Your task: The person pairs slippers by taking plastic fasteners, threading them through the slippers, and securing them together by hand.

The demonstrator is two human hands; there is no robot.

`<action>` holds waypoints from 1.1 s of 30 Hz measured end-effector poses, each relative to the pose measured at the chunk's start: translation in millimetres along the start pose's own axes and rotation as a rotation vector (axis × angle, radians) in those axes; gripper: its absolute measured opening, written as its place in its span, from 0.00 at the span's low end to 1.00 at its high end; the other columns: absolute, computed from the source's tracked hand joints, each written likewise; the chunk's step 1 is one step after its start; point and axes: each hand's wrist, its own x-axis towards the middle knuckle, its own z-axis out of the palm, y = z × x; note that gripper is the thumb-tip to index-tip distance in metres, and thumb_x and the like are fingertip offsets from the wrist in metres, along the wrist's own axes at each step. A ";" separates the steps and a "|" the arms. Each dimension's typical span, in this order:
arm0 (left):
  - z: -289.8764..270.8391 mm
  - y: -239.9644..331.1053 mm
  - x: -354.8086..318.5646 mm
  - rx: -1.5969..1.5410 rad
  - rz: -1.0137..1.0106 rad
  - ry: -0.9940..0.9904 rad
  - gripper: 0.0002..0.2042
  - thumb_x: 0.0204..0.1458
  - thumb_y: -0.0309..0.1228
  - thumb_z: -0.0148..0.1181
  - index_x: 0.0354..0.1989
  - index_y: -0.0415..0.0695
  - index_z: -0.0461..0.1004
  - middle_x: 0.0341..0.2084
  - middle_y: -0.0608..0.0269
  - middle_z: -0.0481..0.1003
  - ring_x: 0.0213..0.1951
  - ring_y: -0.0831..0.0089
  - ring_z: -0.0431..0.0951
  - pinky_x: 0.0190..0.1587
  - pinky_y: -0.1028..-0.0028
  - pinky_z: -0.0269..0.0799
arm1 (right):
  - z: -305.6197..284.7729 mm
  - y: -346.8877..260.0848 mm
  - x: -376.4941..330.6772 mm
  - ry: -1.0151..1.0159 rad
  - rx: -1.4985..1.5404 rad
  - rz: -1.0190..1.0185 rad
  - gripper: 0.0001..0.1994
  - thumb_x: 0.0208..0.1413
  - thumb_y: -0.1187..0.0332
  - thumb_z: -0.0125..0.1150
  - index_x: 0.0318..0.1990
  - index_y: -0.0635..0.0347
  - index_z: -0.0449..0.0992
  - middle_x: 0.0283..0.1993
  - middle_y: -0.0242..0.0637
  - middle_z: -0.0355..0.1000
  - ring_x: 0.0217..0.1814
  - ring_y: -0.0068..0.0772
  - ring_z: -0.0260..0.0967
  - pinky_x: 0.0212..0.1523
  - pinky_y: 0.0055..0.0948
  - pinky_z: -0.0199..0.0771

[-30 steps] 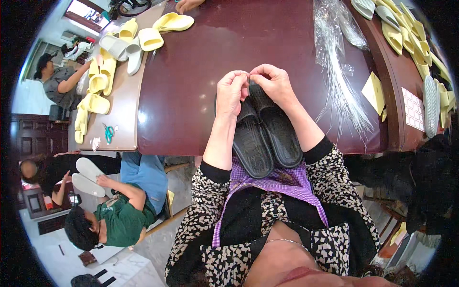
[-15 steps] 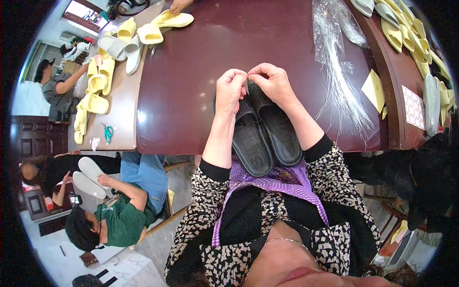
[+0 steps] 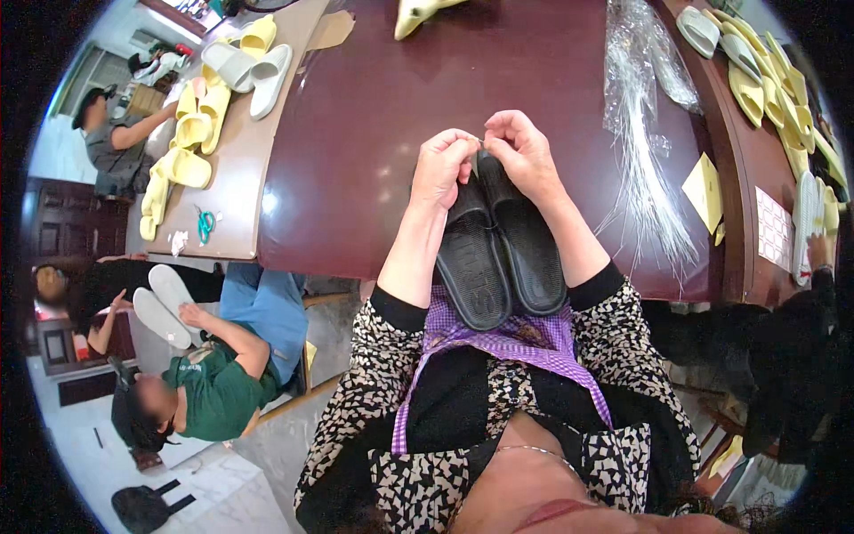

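Observation:
A pair of black slippers, the left one (image 3: 474, 280) and the right one (image 3: 535, 267), lies side by side with soles toward my lap, over the table's near edge. My left hand (image 3: 445, 167) and my right hand (image 3: 525, 158) meet just beyond their far ends, thumbs and fingers pinched. Between the fingertips shows something thin and dark, too small to name. My wrists rest close along either side of the pair. To the right lies a bundle of thin white strands (image 3: 642, 165), partly in a clear plastic bag (image 3: 627, 62).
Yellow and grey slippers (image 3: 192, 131) line the left table, with teal-handled scissors (image 3: 205, 226). More slippers (image 3: 772, 84) fill the right side beside a yellow card (image 3: 704, 191) and a label sheet (image 3: 773, 227). A co-worker in green (image 3: 218, 383) holds pale slippers (image 3: 163, 304).
My fingertips have drawn slightly apart at the slippers' far ends. The yellow slippers at the far left were moved to the top middle. A co-worker's hand now touches a grey slipper at the right.

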 end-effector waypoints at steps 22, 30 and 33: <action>-68.0 -9.9 -29.2 0.233 0.301 0.327 0.10 0.52 0.25 0.50 0.42 0.37 0.71 0.35 0.61 0.72 0.27 0.79 0.72 0.26 0.81 0.68 | -35.5 -68.6 -55.9 -0.071 -0.436 -0.089 0.03 0.51 0.76 0.55 0.32 0.67 0.72 0.29 0.38 0.71 0.30 0.24 0.68 0.32 0.23 0.68; -148.2 -25.6 -67.0 0.449 0.393 0.589 0.09 0.51 0.22 0.50 0.40 0.36 0.70 0.35 0.62 0.71 0.31 0.75 0.74 0.34 0.76 0.71 | -30.5 -67.9 -88.0 -0.267 -0.742 -0.097 0.10 0.47 0.69 0.60 0.33 0.67 0.73 0.31 0.47 0.72 0.33 0.49 0.69 0.34 0.35 0.69; -147.6 -23.3 -72.2 0.747 0.542 0.591 0.08 0.51 0.21 0.50 0.38 0.36 0.71 0.35 0.62 0.70 0.32 0.74 0.74 0.35 0.76 0.70 | -11.2 -67.6 -76.1 -0.328 -0.937 -0.148 0.15 0.46 0.63 0.62 0.31 0.68 0.71 0.29 0.49 0.70 0.35 0.53 0.68 0.34 0.40 0.69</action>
